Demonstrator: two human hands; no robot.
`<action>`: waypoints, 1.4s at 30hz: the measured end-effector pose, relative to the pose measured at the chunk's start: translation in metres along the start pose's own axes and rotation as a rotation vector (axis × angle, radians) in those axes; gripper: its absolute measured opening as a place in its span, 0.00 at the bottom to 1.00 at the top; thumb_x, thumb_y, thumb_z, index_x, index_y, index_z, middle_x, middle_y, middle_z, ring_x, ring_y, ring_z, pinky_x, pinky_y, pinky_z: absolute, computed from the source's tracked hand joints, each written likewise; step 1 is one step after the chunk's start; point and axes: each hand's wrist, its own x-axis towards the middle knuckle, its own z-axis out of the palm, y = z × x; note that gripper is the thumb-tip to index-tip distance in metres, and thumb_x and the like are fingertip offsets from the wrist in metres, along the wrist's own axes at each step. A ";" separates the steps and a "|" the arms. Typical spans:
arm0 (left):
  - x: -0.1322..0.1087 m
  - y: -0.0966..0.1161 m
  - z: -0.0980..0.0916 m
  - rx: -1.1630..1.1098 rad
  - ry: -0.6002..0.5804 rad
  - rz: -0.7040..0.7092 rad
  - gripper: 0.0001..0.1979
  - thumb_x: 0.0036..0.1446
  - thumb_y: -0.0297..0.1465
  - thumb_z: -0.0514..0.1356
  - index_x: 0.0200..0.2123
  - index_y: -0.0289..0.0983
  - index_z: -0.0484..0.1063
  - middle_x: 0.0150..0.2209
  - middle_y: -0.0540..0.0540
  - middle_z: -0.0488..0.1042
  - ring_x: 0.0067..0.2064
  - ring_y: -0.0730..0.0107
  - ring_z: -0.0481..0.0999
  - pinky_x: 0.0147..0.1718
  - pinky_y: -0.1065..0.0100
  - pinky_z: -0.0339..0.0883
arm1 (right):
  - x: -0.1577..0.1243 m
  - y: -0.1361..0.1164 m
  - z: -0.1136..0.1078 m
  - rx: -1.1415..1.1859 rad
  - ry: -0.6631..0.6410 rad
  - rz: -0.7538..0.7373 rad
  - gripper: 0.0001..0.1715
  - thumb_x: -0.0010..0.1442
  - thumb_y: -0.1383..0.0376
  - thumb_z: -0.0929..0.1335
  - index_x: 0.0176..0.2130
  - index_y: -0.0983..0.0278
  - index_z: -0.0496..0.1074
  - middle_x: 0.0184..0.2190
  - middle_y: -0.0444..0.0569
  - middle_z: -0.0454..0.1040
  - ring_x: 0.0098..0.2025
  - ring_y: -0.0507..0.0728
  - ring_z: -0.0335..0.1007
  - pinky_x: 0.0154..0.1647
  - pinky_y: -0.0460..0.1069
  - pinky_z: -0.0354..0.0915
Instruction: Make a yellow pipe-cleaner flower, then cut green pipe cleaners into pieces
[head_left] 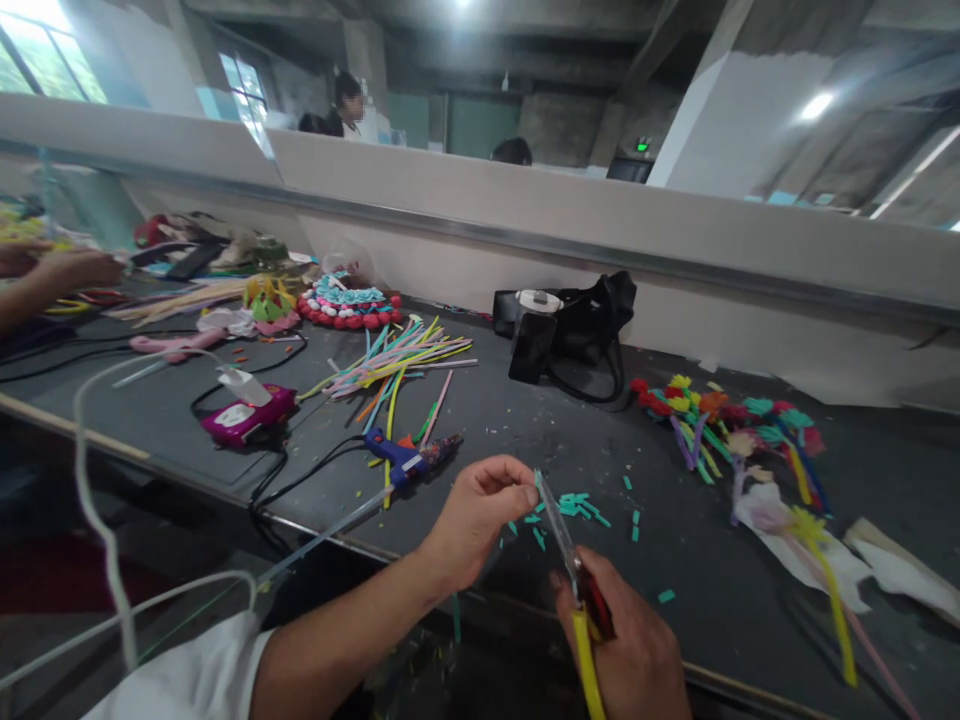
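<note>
My left hand (480, 515) is closed in a pinch, with a bit of teal strip (537, 478) showing at its fingertips beside the scissor tips. Most of that strip is hidden by the fingers. My right hand (630, 635) grips scissors (559, 530) with yellow and red handles, their blades pointing up towards the left fingertips. Behind the blades, short cut teal pieces (576, 505) lie scattered on the dark table (517, 420). A thin teal strand (456, 617) hangs below the left forearm near the table edge.
A blue glue gun (405, 460) lies left of my hands, near a purple power strip (251, 412) and coloured chenille stems (409, 355). A black bag (600, 320) and phone (531, 345) stand behind. Chenille flowers (705, 405) are at right. Another person's hand (75, 272) works far left.
</note>
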 end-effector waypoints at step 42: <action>-0.012 -0.010 -0.004 1.131 -0.386 0.461 0.01 0.48 0.27 0.61 0.26 0.39 0.73 0.25 0.49 0.75 0.32 0.68 0.71 0.44 0.63 0.55 | 0.019 -0.013 -0.004 0.070 0.278 -0.014 0.10 0.63 0.60 0.63 0.42 0.63 0.68 0.33 0.48 0.78 0.30 0.52 0.77 0.30 0.44 0.71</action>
